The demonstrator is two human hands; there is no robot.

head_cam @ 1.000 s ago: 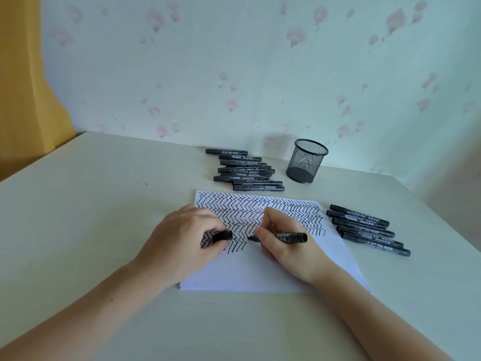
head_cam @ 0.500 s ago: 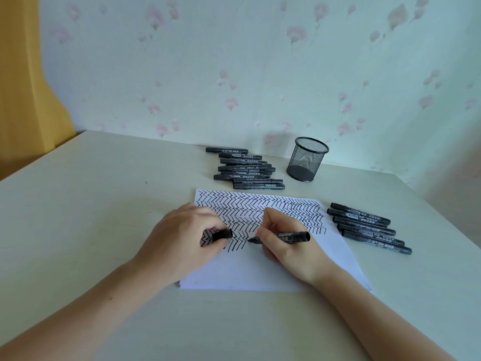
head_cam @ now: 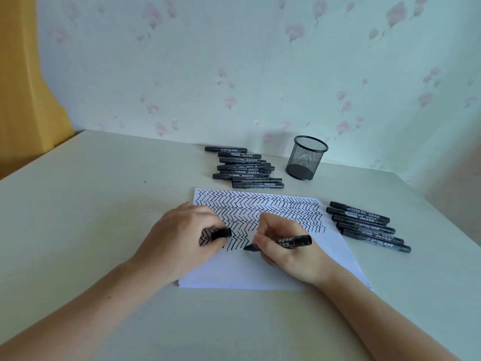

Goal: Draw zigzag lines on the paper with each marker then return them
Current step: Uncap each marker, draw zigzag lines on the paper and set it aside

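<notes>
On paper (head_cam: 273, 269), marker (head_cam: 283, 242) in right hand (head_cam: 289, 248)

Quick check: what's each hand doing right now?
Left hand: closed on the marker cap, resting on the paper.
Right hand: gripping the uncapped marker, tip at the paper.

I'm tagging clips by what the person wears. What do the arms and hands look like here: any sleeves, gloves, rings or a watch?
Both forearms are bare as far as the picture shows, with no sleeve in view. The left hand and right hand have no gloves, and no ring, watch or bracelet shows on the visible fingers or wrists. The fingernails look short and unpainted.
</notes>
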